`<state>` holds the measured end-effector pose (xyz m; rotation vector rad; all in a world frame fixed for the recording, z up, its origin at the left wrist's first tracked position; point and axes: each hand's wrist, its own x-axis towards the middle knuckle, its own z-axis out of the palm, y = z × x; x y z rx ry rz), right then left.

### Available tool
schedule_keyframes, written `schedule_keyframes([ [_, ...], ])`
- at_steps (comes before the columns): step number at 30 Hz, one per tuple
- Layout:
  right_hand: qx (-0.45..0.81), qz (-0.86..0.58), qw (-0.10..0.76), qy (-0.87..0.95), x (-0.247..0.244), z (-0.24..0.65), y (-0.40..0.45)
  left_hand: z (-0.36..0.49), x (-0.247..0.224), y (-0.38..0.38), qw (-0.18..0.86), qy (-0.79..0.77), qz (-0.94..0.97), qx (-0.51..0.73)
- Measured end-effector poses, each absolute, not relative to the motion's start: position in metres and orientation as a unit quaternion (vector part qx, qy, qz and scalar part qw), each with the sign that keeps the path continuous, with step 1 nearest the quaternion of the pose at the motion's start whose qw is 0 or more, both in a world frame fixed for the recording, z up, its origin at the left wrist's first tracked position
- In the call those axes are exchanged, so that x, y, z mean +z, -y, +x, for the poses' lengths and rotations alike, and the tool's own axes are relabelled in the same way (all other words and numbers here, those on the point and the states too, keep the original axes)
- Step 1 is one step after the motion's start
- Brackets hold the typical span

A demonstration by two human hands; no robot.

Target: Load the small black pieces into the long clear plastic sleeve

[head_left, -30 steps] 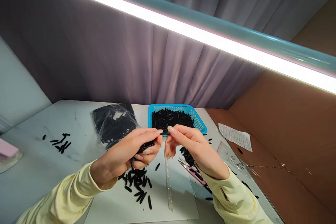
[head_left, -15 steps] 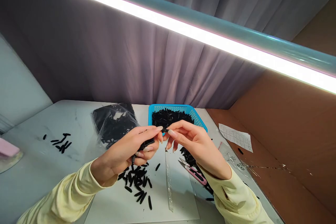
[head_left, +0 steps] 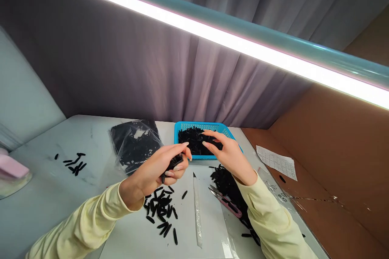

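My left hand [head_left: 168,166] is curled around a bunch of small black strip-like pieces [head_left: 174,162]; thumb and forefinger lie close together above them. What the pieces are is too small to make out. My right hand [head_left: 226,151] hovers over the near right part of a blue plastic basket [head_left: 177,151], with thumb and forefinger apart and no piece visible between them. Similar black pieces [head_left: 194,139] heap up inside the basket. Below my left hand, more loose black pieces [head_left: 161,206] lie scattered on a white sheet [head_left: 209,226].
Scissors with pink handles [head_left: 226,203] lie beside a dark pile [head_left: 226,182], near my right forearm. A thin clear-wrapped stick [head_left: 197,210] rests on the sheet. A clear bag of black pieces [head_left: 136,141] stands back left. Printed paper [head_left: 276,162] lies right; a lamp tube [head_left: 212,32] crosses overhead.
My hands were together at one small black piece; my right hand has moved away from it, up over the basket, and its fingers have parted. My left hand keeps its bunch.
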<state>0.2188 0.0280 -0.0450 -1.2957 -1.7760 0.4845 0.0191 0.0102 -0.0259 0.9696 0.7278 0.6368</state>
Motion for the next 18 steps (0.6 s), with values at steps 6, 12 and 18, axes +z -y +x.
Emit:
schedule_keyframes([
  [6,0.186,-0.37,0.449,0.792,-0.022,0.18,0.029,0.026,-0.029,-0.004,0.757,-0.35,0.455,0.312],
  [12,0.11,-0.384,0.46,0.793,-0.039,0.163,0.032,0.031,-0.03,0.001,0.736,-0.372,0.467,0.318],
  [18,0.176,-0.399,0.474,0.765,-0.038,0.165,0.028,0.031,-0.036,-0.001,0.75,-0.343,0.465,0.323],
])
